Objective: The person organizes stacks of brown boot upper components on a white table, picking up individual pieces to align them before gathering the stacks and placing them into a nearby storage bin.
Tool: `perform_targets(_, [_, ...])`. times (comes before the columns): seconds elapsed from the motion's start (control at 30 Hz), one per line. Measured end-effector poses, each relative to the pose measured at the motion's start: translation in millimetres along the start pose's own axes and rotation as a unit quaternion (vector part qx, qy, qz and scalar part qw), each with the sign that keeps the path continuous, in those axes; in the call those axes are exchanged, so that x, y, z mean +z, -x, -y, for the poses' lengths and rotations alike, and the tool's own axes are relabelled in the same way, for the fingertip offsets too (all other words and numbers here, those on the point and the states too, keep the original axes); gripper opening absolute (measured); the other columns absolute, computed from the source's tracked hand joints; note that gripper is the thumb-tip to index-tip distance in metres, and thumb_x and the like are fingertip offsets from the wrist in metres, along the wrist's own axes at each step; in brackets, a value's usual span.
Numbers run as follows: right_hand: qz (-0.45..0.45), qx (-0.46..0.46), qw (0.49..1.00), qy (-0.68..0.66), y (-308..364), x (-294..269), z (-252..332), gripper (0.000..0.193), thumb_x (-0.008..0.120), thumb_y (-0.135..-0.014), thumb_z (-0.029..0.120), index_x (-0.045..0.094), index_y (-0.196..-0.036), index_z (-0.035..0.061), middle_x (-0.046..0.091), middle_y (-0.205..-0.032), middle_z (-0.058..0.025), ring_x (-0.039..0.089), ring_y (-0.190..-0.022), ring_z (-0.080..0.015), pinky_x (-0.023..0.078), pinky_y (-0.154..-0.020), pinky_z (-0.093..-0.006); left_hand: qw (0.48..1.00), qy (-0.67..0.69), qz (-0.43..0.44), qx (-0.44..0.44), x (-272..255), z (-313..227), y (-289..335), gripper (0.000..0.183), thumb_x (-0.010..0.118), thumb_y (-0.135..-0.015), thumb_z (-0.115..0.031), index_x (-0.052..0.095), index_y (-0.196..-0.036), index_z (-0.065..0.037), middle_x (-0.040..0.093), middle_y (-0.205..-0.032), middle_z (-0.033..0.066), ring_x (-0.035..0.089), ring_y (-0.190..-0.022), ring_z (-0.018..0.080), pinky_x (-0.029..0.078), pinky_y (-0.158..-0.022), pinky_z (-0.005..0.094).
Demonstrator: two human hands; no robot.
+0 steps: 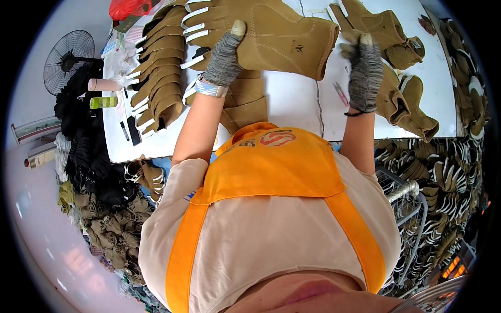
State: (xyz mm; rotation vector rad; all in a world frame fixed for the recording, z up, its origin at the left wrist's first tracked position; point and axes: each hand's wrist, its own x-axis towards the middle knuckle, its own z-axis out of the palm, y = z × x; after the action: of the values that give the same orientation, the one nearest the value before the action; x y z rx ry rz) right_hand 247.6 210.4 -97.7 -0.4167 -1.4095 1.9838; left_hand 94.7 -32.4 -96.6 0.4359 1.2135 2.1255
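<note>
My left hand (224, 60), in a grey knit fingerless glove, grips a tan boot upper (279, 39) with its thumb on top. The upper lies raised and tilted over the white table, its opening toward the right. My right hand (364, 75), gloved alike, is just right of that opening with thumb and fingers apart; I see nothing in it. Its fingertips are partly in shadow. Beside it on the table lie small pink-handled snips (341, 94). More tan boot uppers (420, 112) lie just right of my right hand.
A row of overlapping tan uppers (166, 73) with white strips fills the table's left. Near it are a green roll (103, 102), a pink cylinder (102, 84) and a black marker (124, 131). A fan (69, 58) stands far left. A wire cart (404, 198) and piled uppers flank me.
</note>
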Motion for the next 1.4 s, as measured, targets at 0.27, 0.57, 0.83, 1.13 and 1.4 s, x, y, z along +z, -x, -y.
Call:
perform_targets(0.27, [0.248, 0.111, 0.944, -0.187, 5, 12, -49, 0.039, 0.060, -0.096, 0.019, 0.053, -0.131, 0.0034, 0.062, -0.122, -0.0094, 0.058, -0.111, -0.0250, 0.046, -0.100, -0.0348, 0.997, -0.065, 0.047, 0.009, -10, 45, -15, 0.057, 0.055, -0.097, -0.047, 0.051, -0.134, -0.005, 0.058, -0.132, 0.0130, 0.058, -0.119, 0.0257, 0.052, -0.094, 0.0383])
perform_targets(0.57, [0.029, 0.017, 0.999, 0.036, -14, 18, -15, 0.045, 0.064, -0.094, 0.030, 0.055, -0.130, 0.0038, 0.062, -0.116, -0.0058, 0.058, -0.105, -0.0137, 0.047, -0.092, -0.0279, 0.993, -0.033, -0.115, 0.011, -6, 36, 14, 0.040, 0.058, -0.098, -0.041, 0.065, -0.109, -0.003, 0.065, -0.091, 0.0042, 0.061, -0.079, 0.0138, 0.053, -0.073, 0.0275])
perform_targets(0.83, [0.080, -0.011, 0.997, 0.005, -24, 20, 6, 0.043, 0.065, -0.094, 0.024, 0.055, -0.129, 0.0019, 0.061, -0.118, -0.0071, 0.058, -0.106, -0.0159, 0.047, -0.094, -0.0303, 0.986, -0.119, -0.077, 0.087, 23, 10, 18, 0.045, 0.058, -0.098, -0.038, 0.062, -0.119, 0.002, 0.067, -0.101, 0.0075, 0.063, -0.092, 0.0148, 0.052, -0.083, 0.0277])
perform_targets(1.13, [0.116, -0.032, 0.987, 0.108, -29, 46, 9, 0.044, 0.060, -0.096, 0.025, 0.055, -0.131, -0.0025, 0.062, -0.120, -0.0083, 0.056, -0.111, -0.0167, 0.044, -0.099, -0.0312, 0.975, 0.186, -0.005, -0.119, 32, -17, 26, 0.053, 0.062, -0.096, -0.034, 0.047, -0.133, 0.001, 0.056, -0.132, 0.0149, 0.052, -0.125, 0.0254, 0.044, -0.106, 0.0373])
perform_targets(1.4, [0.217, -0.095, 0.967, 0.095, -15, 78, 47, 0.048, 0.064, -0.094, 0.028, 0.057, -0.129, -0.0036, 0.063, -0.118, -0.0098, 0.057, -0.109, -0.0210, 0.044, -0.098, -0.0322, 0.969, 0.196, 0.028, -0.150, 40, -18, 21, 0.066, 0.049, -0.099, -0.049, 0.035, -0.145, -0.004, 0.044, -0.147, 0.0148, 0.045, -0.133, 0.0310, 0.034, -0.113, 0.0467])
